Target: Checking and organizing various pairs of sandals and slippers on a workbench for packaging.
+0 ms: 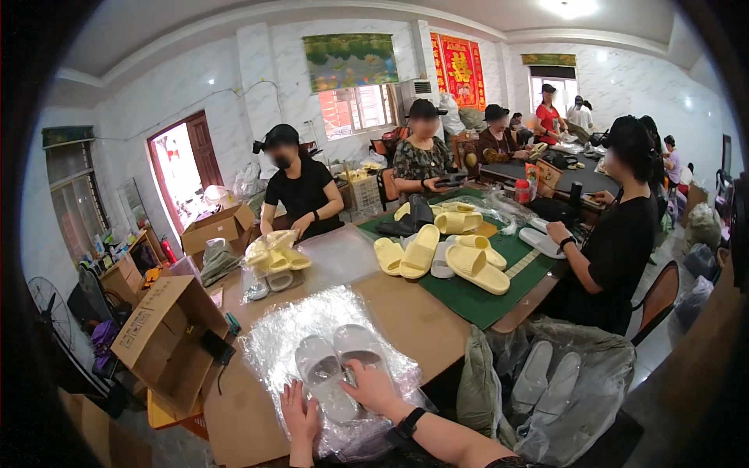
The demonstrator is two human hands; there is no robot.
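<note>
- Left hand (299,409): lying flat and open on the plastic beside the slippers, holding nothing visible.
- Right hand (370,386): resting with bent fingers over the slippers; whether it is pinching anything, I cannot tell.
- Grey slippers (318,363), one pair: lying side by side under and just beyond the right hand; placing looks done, but whether film is covering them is unclear.
- Clear plastic (269,335): spreading beneath both hands.
- Bagged slippers (534,374): sitting right of the right hand in a lined sack (484,382), apparently finished.
- Cardboard box (160,324): standing open, left of the left hand.
- Yellow slippers (421,249): lying beyond the hands, partly on a green mat (460,300), seemingly unwrapped, so apparently remaining.
</note>
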